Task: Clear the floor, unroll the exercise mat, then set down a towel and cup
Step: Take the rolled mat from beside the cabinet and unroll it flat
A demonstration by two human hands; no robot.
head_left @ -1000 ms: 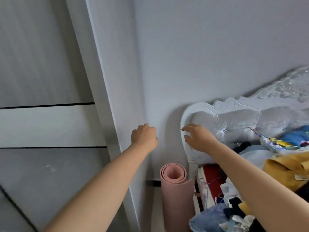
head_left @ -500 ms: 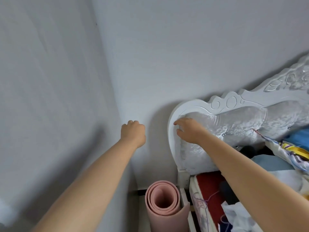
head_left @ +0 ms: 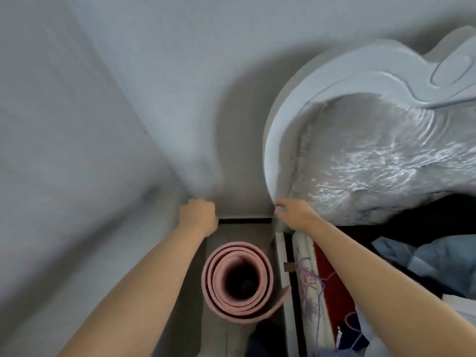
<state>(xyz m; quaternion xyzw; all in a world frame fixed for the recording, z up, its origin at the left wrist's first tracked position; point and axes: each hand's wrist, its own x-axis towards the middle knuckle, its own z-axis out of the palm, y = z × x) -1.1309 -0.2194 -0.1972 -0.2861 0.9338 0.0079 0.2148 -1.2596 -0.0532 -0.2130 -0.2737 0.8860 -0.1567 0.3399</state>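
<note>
the left hand is curled into a loose fist that holds nothing, knuckles close against the wall at the corner of the room, probably steadying the person as they lean in. the right hand reaches forward with fingers bent, fingertips touching the lower edge of the white headboard; motion blur makes it impossible to tell whether it pinches anything or only rests there for balance. between and below the two forearms stands one pink exercise mat, rolled up and upright on its end, seen from straight above so its spiral layers and dark hollow centre show, with the loose outer flap trailing to the right. it is tucked into the narrow strip of floor between the wall and the white bed frame, likely stored there to stay out of the way. neither hand touches it yet, so the unrolling has not begun. on the bed to the right lie a red cloth and one crumpled blue garment. no towel or cup is visible.
</note>
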